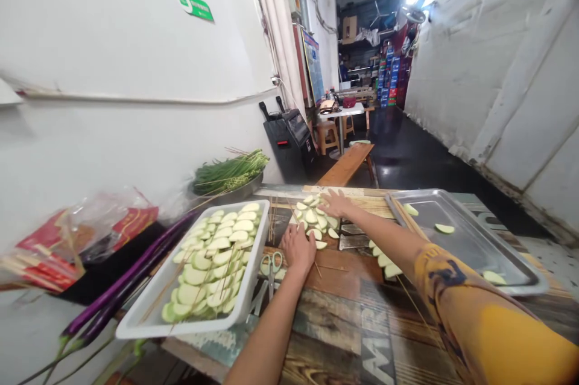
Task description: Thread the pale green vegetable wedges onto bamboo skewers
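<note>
While the open right hand is resting at one slice pile, the left hand, grip unclear, is flanking it; one metal tray is holding three slices.

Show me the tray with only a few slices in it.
The metal tray at right: a few slices lie scattered in it, while the white tray at left is heaped.

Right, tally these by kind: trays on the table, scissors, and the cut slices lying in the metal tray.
White tray: 1
Metal tray: 1
Scissors: 1 pair
Slices in the metal tray: 3
Total: 6
</note>
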The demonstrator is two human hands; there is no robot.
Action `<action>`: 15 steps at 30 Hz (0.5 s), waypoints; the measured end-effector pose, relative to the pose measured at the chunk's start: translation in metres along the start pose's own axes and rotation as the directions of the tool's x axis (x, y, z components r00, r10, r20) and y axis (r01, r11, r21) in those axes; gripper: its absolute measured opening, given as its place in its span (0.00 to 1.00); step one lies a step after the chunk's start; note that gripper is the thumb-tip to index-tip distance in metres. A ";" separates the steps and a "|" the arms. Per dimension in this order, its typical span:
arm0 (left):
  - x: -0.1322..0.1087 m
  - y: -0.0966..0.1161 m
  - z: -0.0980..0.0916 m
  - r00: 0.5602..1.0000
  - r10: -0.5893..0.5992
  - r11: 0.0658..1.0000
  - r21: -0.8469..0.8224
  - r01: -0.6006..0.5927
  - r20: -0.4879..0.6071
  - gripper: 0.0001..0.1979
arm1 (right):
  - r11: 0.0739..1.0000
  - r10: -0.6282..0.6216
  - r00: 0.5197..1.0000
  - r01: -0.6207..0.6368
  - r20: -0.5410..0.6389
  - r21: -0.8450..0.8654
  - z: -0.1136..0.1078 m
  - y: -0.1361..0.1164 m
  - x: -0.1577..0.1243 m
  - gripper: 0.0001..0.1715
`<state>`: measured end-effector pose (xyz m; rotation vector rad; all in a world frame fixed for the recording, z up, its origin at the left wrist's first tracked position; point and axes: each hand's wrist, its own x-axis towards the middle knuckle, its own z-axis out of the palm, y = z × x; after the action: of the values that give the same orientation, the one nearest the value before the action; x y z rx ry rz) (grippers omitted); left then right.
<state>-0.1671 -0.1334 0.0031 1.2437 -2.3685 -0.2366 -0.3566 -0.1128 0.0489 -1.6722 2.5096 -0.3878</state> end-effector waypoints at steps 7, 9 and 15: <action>0.002 -0.001 0.004 1.000 -0.025 0.999 -0.030 0.026 0.013 0.24 | 0.998 0.044 0.967 -0.052 0.251 0.027 0.023 -0.032 0.068 0.44; 0.004 -0.001 0.006 0.999 -0.046 0.998 -0.042 0.047 0.014 0.26 | 1.000 -0.006 0.955 0.002 0.297 0.014 0.027 -0.040 0.072 0.42; 0.002 0.004 0.003 0.994 0.007 0.998 -0.058 -0.001 0.108 0.25 | 0.987 -0.145 0.928 0.159 0.343 -0.012 0.029 -0.044 0.044 0.35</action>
<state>-0.1719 -0.1329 0.0024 1.2277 -2.4372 -0.3775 -0.3280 -0.1732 0.0347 -1.7778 2.1589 -0.0498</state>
